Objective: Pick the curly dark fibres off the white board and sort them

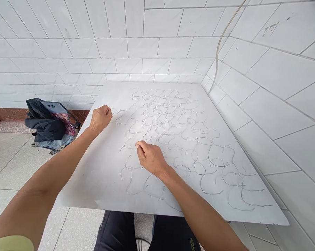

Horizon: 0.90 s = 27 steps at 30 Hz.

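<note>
Above the left part of a white board, my left hand is closed in a pinch. A thin, curved, wire-like strand extends from its fingertips toward the right. My right hand is also closed, thumb against forefinger, over the middle of the board. Whatever lies between those fingertips is too fine to make out. Many loose, wavy strands are spread across the middle and right of the board, some crossing each other. My right hand and forearm hide a few of them.
White tiled walls meet the board at the back and right. A pale cable hangs down in the corner. On the floor at left stands a folding stool with dark cloth over it. My legs are under the front edge.
</note>
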{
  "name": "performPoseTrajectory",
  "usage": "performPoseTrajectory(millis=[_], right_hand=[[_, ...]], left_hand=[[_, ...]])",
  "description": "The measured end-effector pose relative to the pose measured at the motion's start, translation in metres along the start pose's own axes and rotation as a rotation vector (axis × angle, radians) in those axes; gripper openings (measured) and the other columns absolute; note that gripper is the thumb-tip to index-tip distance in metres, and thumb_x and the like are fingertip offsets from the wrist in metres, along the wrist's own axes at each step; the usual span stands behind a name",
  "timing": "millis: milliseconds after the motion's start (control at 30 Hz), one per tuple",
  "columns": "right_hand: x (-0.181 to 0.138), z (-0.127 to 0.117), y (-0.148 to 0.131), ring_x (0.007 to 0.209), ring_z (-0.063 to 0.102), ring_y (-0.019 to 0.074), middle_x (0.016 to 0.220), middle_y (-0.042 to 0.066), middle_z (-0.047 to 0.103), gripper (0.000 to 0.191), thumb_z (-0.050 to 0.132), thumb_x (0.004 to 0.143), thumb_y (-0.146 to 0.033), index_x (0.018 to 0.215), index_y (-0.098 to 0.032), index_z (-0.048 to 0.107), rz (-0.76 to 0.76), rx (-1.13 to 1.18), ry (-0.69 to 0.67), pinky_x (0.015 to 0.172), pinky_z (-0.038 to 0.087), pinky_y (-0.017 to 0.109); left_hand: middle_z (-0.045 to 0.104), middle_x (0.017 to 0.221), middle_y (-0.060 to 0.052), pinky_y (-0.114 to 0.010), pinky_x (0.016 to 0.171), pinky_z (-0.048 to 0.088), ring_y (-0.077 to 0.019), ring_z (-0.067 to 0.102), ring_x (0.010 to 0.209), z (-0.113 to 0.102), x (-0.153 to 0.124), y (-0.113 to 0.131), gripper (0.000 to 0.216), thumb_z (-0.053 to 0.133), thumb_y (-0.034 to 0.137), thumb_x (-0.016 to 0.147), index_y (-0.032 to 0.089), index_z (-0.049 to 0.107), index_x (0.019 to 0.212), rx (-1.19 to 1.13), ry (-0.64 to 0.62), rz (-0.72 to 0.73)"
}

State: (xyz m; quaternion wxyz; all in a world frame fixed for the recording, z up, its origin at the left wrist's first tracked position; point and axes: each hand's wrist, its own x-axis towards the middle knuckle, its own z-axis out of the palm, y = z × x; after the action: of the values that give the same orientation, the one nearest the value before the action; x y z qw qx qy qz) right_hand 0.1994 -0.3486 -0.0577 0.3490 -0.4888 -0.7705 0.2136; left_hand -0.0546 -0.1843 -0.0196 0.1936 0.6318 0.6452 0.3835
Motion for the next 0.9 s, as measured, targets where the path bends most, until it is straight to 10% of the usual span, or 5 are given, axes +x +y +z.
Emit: performPoseTrajectory(millis=[333,500,700,900], right_hand=[[0.012,-0.016,-0.002,0.065,0.065,0.0143,0.079,0.002,0.072,0.026,0.051,0.105,-0.041,0.111,-0.020,0.065,0.361,0.537,0.083,0.052,0.047,0.024],[0.021,-0.024,0.003,0.071,0.070,0.0165,0.094,0.008,0.076,0.061,0.072,0.095,-0.050,0.140,-0.015,0.052,0.477,0.981,0.039,0.049,0.055,0.025],[0.030,-0.026,0.017,0.063,0.064,0.0118,0.083,0.005,0.071,0.033,0.058,0.104,-0.047,0.090,-0.019,0.065,0.434,0.949,0.174,0.044,0.049,0.020],[0.031,-0.035,0.022,0.052,0.057,0.0105,0.074,0.003,0.069,0.032,0.051,0.107,-0.041,0.085,-0.020,0.060,0.404,0.817,0.112,0.039,0.045,0.019]], left_hand=[[0.078,0.082,-0.005,-0.033,0.051,0.049,-0.0218,0.072,0.067,0.002,-0.076,0.052,0.011,0.058,0.028,0.096,0.023,0.061,0.087,-0.159,0.009,0.112],[0.080,0.089,-0.007,-0.033,0.056,0.055,-0.0217,0.074,0.071,0.013,-0.125,0.090,0.016,0.061,0.036,0.097,0.021,0.063,0.093,-0.244,-0.051,0.096],[0.080,0.092,-0.011,-0.039,0.075,0.062,-0.0239,0.075,0.080,0.021,-0.144,0.107,0.022,0.074,0.037,0.088,0.016,0.069,0.090,-0.477,-0.261,-0.077],[0.076,0.100,-0.011,-0.029,0.077,0.056,-0.0174,0.070,0.085,0.021,-0.139,0.088,0.023,0.085,0.034,0.081,0.014,0.075,0.087,-0.649,-0.454,-0.247]])
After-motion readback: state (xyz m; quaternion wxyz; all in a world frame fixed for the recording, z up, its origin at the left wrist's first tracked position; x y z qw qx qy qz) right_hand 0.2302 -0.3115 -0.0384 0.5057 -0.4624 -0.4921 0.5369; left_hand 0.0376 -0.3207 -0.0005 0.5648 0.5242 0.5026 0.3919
